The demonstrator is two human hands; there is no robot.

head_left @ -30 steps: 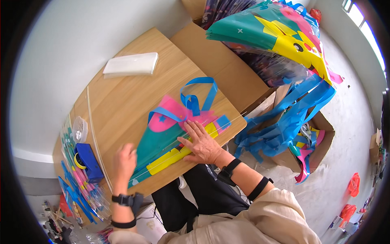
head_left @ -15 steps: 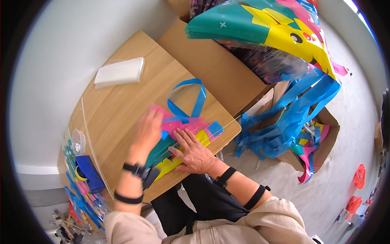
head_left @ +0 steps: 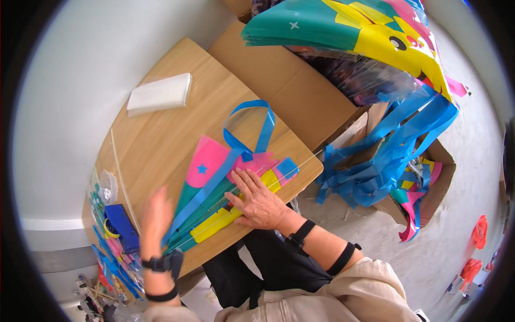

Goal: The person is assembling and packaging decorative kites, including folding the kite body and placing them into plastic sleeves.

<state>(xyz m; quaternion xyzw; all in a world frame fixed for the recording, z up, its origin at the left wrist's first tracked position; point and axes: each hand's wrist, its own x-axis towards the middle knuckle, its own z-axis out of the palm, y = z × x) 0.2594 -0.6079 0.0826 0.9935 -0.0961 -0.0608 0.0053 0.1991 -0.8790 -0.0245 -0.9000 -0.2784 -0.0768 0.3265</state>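
A partly folded kite of thin pink, green and yellow film lies near the table's front right, with thin rods along it. Its blue ribbon tail curls in a loop beyond it, and another blue strip runs lengthwise across the film. My right hand rests flat on the kite, palm down with the fingers stretched out. Left of the kite, over the table, my left hand is smeared by motion; its fingers cannot be made out, and no held thing shows.
White plastic sleeves lie at the back of the wooden table. A blue tape dispenser stands at its left edge. Beside the table are a large cardboard box, stacked kites and hanging blue tails.
My left hand has left the kite's pink end and moved left and nearer to me. The pink and green part now lies spread out. My right hand stays in place.
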